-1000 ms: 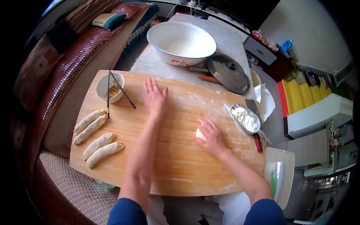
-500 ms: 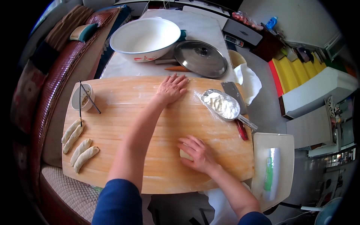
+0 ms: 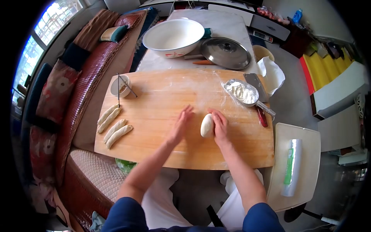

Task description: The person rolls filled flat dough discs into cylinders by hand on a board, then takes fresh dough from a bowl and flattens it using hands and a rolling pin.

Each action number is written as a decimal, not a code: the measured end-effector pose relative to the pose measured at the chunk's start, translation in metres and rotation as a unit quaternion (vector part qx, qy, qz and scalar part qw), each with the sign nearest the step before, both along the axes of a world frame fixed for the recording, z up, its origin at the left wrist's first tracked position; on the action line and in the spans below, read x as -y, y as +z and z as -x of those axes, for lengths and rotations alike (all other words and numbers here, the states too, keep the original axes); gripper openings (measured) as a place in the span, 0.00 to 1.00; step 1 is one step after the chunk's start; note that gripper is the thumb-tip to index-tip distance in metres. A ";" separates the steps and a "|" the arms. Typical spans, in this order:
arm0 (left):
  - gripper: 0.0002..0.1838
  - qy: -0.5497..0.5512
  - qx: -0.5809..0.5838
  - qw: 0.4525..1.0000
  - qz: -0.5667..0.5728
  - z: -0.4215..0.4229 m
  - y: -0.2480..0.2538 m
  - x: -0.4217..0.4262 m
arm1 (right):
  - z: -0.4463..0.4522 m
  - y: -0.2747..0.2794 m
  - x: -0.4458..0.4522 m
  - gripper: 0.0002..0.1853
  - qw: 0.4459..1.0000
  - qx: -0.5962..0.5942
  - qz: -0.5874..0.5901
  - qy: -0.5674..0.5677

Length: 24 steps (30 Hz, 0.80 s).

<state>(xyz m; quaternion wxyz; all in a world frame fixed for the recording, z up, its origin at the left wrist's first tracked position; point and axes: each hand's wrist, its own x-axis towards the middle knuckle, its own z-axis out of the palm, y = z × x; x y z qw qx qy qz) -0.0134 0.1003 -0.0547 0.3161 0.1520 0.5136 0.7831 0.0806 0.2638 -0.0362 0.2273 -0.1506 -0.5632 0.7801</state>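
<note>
A smooth oval piece of white dough (image 3: pixel 206 126) is held upright over the wooden board (image 3: pixel 162 104). My right hand (image 3: pixel 220 127) has its fingers wrapped round the dough's right side. To the left, apart from the dough, my left hand (image 3: pixel 181 123) is open with its fingers stretched out and slightly blurred. Several long rolled dough pieces (image 3: pixel 119 136) lie at the board's left edge. Behind them stands a small white bowl (image 3: pixel 114 88) of filling with dark chopsticks (image 3: pixel 119 92) across it.
At the board's right lie a metal scoop of flour (image 3: pixel 242 92), a cleaver (image 3: pixel 256 87) and a red handle (image 3: pixel 261 116). Beyond the board are a large enamel basin (image 3: pixel 174 36) and a pan lid (image 3: pixel 226 52). A roll of plastic film (image 3: pixel 292 166) lies on a side stand (image 3: pixel 309 154).
My left hand has come back from the board's far edge to near the dough. My right hand, earlier flat over the dough, now grips and lifts it. The camera view has shifted.
</note>
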 end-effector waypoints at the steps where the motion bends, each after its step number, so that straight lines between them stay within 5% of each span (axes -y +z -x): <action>1: 0.33 0.024 0.094 0.992 -0.083 -0.010 -0.008 -0.010 | 0.002 0.003 0.007 0.17 1.000 -0.012 0.000 0.004; 3: 0.35 0.031 0.118 0.992 -0.019 -0.032 0.015 -0.020 | -0.002 0.011 0.017 0.18 1.000 -0.029 0.002 0.006; 5: 0.33 0.064 0.196 0.972 -0.113 -0.034 0.011 -0.020 | -0.017 0.021 0.002 0.19 0.998 -0.002 -0.057 0.000; 8: 0.28 0.111 0.077 0.991 0.001 -0.038 0.016 -0.026 | -0.032 0.022 -0.024 0.18 0.997 0.000 -0.076 -0.011; 11: 0.22 0.088 0.000 0.994 0.057 -0.032 0.011 -0.024 | -0.054 0.017 -0.035 0.17 0.999 0.027 -0.029 -0.026; 13: 0.20 0.019 -0.093 0.977 0.194 -0.017 0.024 -0.010 | -0.071 0.015 -0.048 0.16 0.997 0.041 -0.059 -0.036; 17: 0.19 0.005 -0.293 0.875 0.385 0.008 0.064 -0.018 | -0.085 -0.006 -0.072 0.15 0.992 0.091 -0.041 -0.082; 20: 0.27 0.031 -0.585 0.655 0.477 0.040 0.018 -0.043 | -0.084 -0.005 -0.075 0.12 0.993 0.075 -0.065 -0.066; 22: 0.31 0.000 -0.608 0.595 0.525 0.019 0.015 -0.065 | -0.082 -0.002 -0.079 0.11 0.991 0.083 -0.089 -0.054; 24: 0.35 -0.053 -0.539 0.637 0.549 -0.026 0.042 -0.074 | -0.081 0.004 -0.081 0.11 0.989 0.104 -0.091 -0.053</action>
